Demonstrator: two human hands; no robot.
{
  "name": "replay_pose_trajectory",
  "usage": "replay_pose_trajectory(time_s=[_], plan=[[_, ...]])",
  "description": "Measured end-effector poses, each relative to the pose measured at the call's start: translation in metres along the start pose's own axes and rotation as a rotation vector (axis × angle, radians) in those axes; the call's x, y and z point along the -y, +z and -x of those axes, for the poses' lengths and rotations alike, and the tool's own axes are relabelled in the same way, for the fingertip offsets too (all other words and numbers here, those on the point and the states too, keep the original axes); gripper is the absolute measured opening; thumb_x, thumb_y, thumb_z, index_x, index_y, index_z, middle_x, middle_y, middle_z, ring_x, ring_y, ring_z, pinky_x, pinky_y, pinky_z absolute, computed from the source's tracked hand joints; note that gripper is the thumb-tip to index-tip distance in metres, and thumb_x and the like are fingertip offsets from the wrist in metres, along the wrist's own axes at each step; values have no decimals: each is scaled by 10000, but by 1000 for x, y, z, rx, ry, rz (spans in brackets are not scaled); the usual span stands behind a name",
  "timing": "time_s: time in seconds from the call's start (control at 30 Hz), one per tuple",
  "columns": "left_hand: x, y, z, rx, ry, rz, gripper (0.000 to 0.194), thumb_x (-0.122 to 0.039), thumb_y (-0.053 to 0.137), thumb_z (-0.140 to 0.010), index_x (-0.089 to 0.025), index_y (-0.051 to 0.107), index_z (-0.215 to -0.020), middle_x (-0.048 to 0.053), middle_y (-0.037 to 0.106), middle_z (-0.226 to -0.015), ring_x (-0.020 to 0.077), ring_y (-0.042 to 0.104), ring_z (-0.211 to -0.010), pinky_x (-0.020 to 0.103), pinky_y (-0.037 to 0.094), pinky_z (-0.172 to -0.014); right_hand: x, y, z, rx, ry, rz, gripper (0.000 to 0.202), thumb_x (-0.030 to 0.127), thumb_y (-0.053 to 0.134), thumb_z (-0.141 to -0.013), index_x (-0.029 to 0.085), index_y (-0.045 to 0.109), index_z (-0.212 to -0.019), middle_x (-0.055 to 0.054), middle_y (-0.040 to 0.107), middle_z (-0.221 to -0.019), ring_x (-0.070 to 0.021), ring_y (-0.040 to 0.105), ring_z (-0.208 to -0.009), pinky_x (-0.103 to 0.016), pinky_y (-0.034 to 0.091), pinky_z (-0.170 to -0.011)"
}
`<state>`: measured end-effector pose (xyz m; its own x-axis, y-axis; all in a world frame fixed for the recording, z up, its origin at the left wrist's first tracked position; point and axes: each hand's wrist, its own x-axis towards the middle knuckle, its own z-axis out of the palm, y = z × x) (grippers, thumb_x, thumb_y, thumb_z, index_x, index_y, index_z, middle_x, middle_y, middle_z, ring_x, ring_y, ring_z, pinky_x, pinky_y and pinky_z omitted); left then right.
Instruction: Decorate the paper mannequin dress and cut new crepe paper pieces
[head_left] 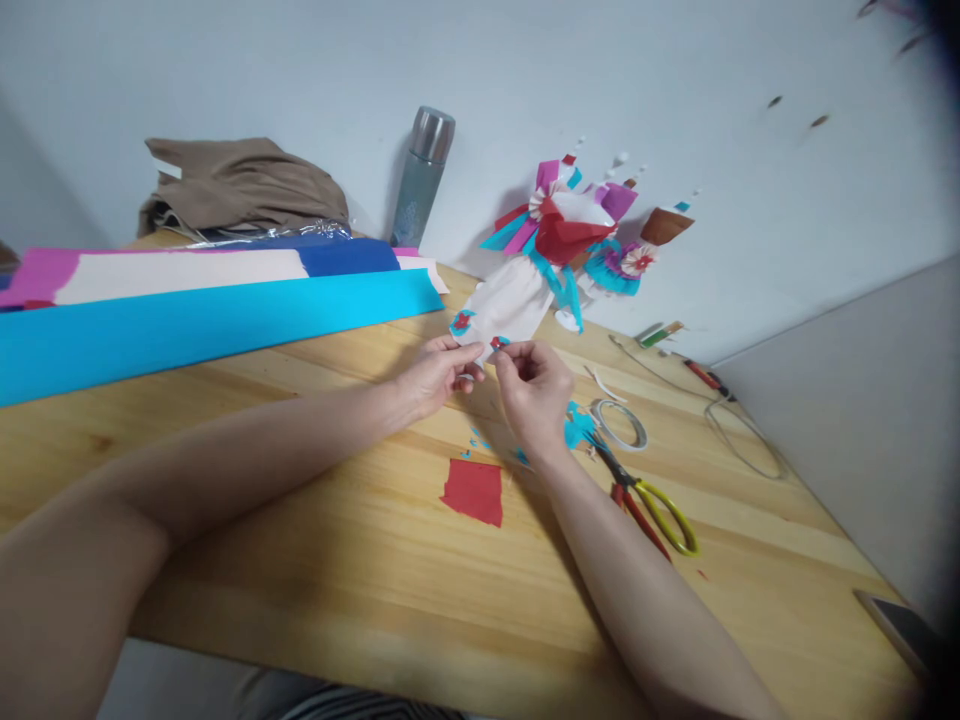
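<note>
Two hands [534,388] at skirt hem [481,328], well inside table edge [247,652]

skirt [511,293]: white | paper square [472,492]: red | long sheet [217,328]: turquoise | scissors [628,484]: yellow, red

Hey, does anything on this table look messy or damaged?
Slightly messy: blue scraps lie strewn around the tips of the scissors, and the red paper has an uneven, ragged outline, perhaps torn or roughly cut.

The left hand [442,375] holds the white skirt [511,298] low down. The right hand [536,390] pinches a little flower [498,342] there. Red paper [473,492] lies near.
</note>
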<state>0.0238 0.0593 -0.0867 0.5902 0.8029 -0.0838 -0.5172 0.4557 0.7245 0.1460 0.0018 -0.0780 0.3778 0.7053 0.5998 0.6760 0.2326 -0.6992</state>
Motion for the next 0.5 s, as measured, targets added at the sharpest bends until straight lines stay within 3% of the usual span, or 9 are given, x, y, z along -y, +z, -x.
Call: replay_pose_trajectory(time_s=[0.27,0.5], plan=[[1,-1,-1,11,5,-15,141,-180,757,-774,-133,631,-818,9,636,-701,90,578,-571,213,328,-485,0,1,1,5,44,-32,119,274,618,-797,198,591,-709,35,522,-602,-132,461,-530,-282,361,-523],[0,-1,-1,30,5,-4,130,-174,758,-762,-120,652,-816,8,647,-716,76,572,-552,199,331,-465,0,-3,2,48,-77,6,94,263,611,-799,214,581,-725,27,532,-646,-135,463,-547,-293,376,-543]])
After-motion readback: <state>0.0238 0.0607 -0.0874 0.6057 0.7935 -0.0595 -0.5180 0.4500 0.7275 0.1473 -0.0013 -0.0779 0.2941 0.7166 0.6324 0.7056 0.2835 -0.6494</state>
